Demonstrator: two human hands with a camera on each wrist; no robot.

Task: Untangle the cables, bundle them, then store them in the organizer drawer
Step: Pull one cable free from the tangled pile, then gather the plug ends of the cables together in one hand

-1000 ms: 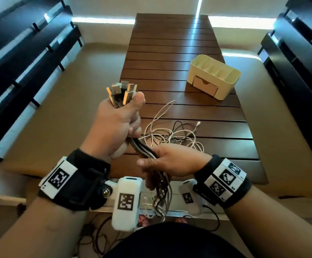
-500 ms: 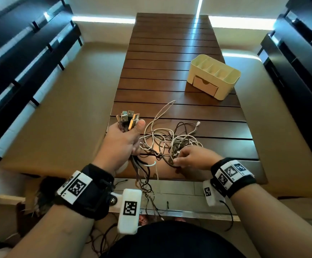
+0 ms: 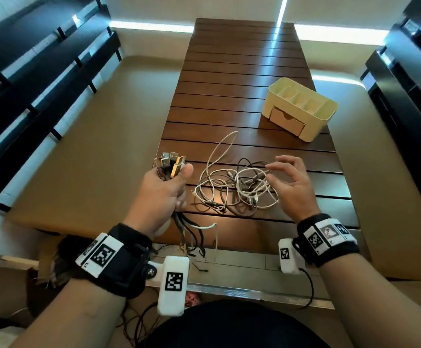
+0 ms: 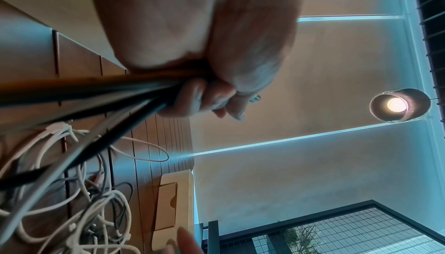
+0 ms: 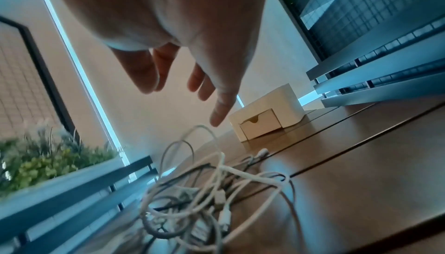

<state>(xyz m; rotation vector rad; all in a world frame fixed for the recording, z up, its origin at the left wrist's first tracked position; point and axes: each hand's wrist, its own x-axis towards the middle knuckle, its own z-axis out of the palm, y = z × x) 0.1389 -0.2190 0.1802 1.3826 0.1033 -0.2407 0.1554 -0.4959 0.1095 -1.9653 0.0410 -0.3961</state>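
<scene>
Nearest the body, at the front edge of the table [image 3: 242, 71], find the left hand [image 3: 163, 194] wrapped in a tight fist round a sheaf of cables [image 3: 193, 228], thumb pressed up against the plugs [image 3: 170, 163] fanned out above the knuckles. Read this hold as a sorting aid: plug ends gathered level at one end, loose tails left hanging below the fist and over the table edge, free to be combed straight. Note the fist raised clear of the table top, forearm angled in from the left, wrist roughly in line. Just beyond and to the right, locate the tangle [image 3: 237, 189]: white and dark cords looped over one another, lying flat on the slats. Above its right side, find the right hand [image 3: 292, 187], fingers spread and lightly bent, gripping nothing, forefinger and thumb leading toward the heap; judged from the right wrist view, poised just above the cords, not touching. Treat this as a ready pose for picking out the next cord. Farther back on the right, well apart from the tangle, find the organizer [image 3: 317, 126], open compartments on top, drawer [image 3: 287, 121] closed and facing the body, probably parked outside the working zone until needed. Judge untangling as partly done; bundling and storing not yet begun.
</scene>
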